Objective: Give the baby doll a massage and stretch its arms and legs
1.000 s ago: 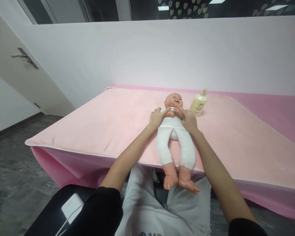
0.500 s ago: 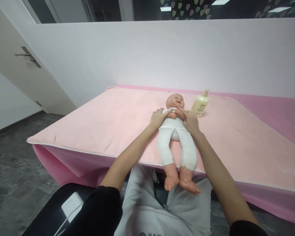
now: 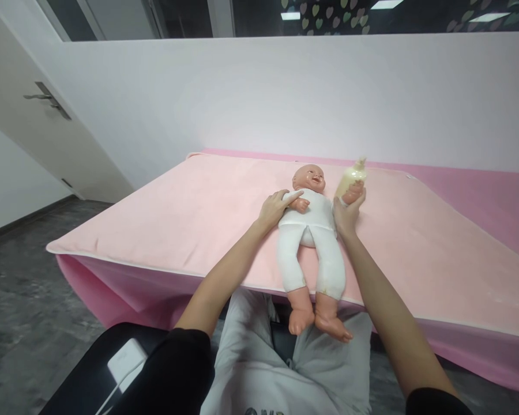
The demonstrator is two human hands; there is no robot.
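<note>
A baby doll (image 3: 308,214) with a white cloth body lies on its back, face up. Its lower legs hang past the front edge of the pink mat (image 3: 190,213). My left hand (image 3: 277,207) is closed around the doll's arm on the left, whose small hand rests on the chest. On the other side my right hand (image 3: 347,215) grips the doll's other arm, which is stretched outward. That arm's small hand (image 3: 353,192) covers part of a pale yellow pump bottle (image 3: 353,172); whether they touch, I cannot tell.
The mat lies on a table with a darker pink cover (image 3: 480,196). A white wall (image 3: 259,92) rises behind it. At lower left, a white block with a cable (image 3: 127,364) sits on a black seat (image 3: 90,369). A door (image 3: 21,75) stands at far left.
My right hand has moved right, drawing the doll's arm from across its chest out to the side, in front of the bottle. My left hand stays almost where it was.
</note>
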